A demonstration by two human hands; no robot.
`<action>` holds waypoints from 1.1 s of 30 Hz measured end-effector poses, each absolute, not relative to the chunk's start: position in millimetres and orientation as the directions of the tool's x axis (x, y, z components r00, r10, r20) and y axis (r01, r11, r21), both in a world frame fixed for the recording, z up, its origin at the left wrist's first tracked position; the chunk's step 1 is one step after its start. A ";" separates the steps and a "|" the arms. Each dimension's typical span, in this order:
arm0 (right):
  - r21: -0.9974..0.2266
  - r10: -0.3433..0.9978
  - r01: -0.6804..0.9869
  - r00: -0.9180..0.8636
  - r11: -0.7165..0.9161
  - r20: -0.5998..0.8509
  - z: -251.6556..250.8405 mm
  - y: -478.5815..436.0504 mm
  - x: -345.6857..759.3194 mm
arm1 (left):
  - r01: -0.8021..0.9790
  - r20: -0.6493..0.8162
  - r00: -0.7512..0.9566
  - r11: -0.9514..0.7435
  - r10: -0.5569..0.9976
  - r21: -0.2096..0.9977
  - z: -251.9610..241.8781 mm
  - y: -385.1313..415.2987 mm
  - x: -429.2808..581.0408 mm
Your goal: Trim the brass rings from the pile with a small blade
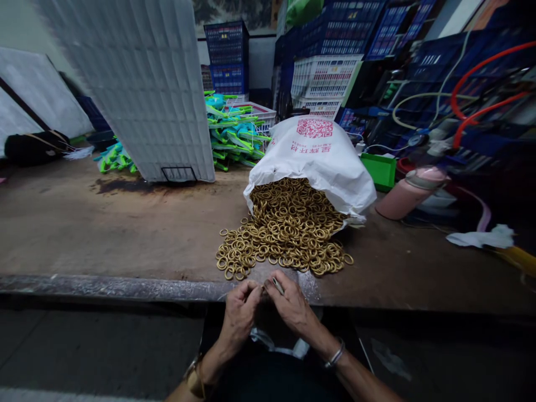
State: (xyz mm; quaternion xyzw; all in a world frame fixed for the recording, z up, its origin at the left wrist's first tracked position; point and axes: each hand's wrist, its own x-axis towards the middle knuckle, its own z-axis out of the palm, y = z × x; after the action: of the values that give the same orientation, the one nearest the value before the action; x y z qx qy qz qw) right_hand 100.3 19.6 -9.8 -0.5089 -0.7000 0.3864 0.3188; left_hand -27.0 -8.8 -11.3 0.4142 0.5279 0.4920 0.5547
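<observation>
My left hand [242,310] and my right hand [293,307] meet just off the table's front edge, fingertips almost touching. The left thumb and forefinger pinch something too small to make out. A slim grey metal tool [277,286] with a narrow end pokes out between the fingers of my right hand, which is closed around it. Right beyond my hands lies a heap of brass-coloured rings [288,234]. They spill from the mouth of a white sack [312,151] with red print, lying on its side.
A tall whitish ribbed panel [167,100] stands left on the brown table [125,234]. Green and blue plastic pieces [234,131] are piled behind it. Blue crates [228,56] and white crates [326,75] are stacked at the back. On the right are a pink bottle [412,192] and orange hoses [460,106].
</observation>
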 end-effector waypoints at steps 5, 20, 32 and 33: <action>-0.904 0.959 0.420 -0.279 0.073 -0.052 -14.7 22.8 99.0 | -0.048 -0.070 -0.048 0.068 0.996 0.997 -9.7 -9.0 -25.6; -0.931 0.965 0.358 -0.260 0.067 -0.031 -7.7 24.8 100.2 | -0.264 -0.352 0.171 0.387 0.920 0.884 -17.9 -8.2 -24.1; -0.755 0.927 0.595 -0.373 0.277 0.045 -18.1 16.7 111.4 | -0.282 -0.335 0.133 0.359 0.933 0.889 -12.6 -7.8 -24.2; -0.722 0.914 0.619 -0.404 0.309 0.044 -16.8 14.5 111.9 | -0.286 -0.333 0.137 0.359 0.933 0.888 -12.9 -8.1 -24.4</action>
State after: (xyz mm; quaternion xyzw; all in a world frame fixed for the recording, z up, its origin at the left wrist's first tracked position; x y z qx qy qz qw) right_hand 111.9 14.5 -16.8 -0.4944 -0.7752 0.3180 0.2314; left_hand -24.4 -8.1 -12.9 0.3397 0.4759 0.4528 0.6731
